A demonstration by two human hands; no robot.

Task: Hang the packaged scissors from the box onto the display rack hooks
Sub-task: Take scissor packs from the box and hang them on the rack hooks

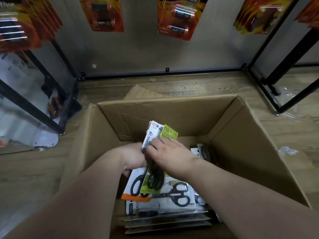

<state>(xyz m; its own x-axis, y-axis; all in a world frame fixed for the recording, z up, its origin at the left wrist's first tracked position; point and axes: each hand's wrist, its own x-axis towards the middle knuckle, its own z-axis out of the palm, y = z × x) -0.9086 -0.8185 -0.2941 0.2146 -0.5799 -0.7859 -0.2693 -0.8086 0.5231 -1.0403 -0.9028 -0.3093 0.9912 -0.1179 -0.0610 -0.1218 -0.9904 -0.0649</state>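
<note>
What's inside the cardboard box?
A white-card pack and a green-card pack of scissors, gripped by the left hand and right hand; below, a stack of packs; another pack at right. The cardboard box floor is covered.
</note>
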